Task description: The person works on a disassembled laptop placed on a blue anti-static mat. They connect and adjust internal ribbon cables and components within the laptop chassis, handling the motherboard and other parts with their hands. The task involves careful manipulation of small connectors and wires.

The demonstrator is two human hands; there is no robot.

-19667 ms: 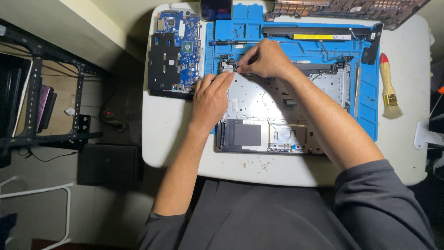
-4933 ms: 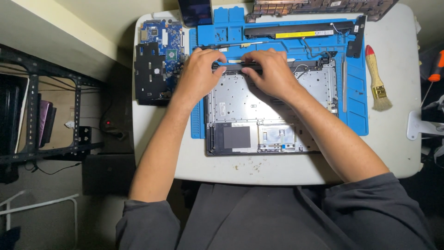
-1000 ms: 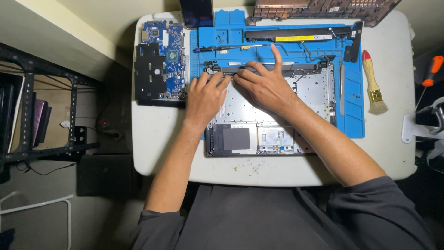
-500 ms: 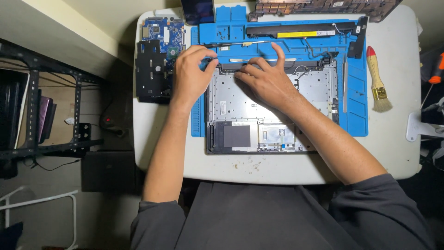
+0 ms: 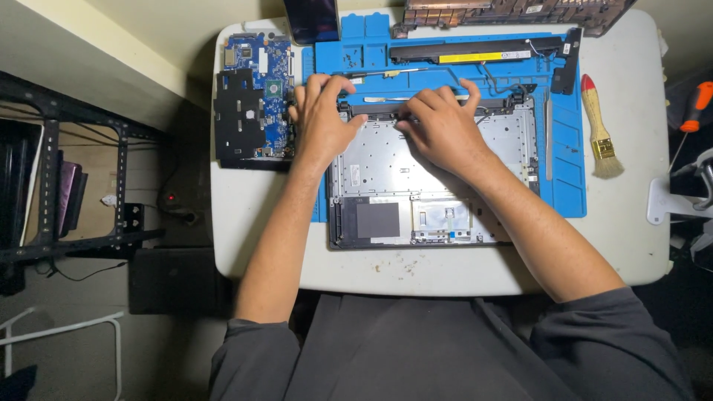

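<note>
An opened laptop base (image 5: 386, 160) with a silver inner plate lies on a blue work mat (image 5: 564, 171). My left hand (image 5: 321, 119) rests at the base's far left corner, fingers spread over the mat edge and the hinge area. My right hand (image 5: 440, 128) presses on the base's far edge near the middle, fingers curled on a dark strip there. What the fingers pinch is hidden. A black touchpad panel (image 5: 377, 220) sits at the near edge of the base.
A blue circuit board with a black cover (image 5: 252, 104) lies left of the mat. A long black battery bar (image 5: 475, 52) lies at the far side, a paint brush (image 5: 598, 126) to the right, an orange-handled screwdriver (image 5: 694, 111) beyond it. A black shelf frame (image 5: 52, 186) stands left.
My left hand slid from the silver plate up to the base's far left corner. My right hand shifted slightly along the far edge.
</note>
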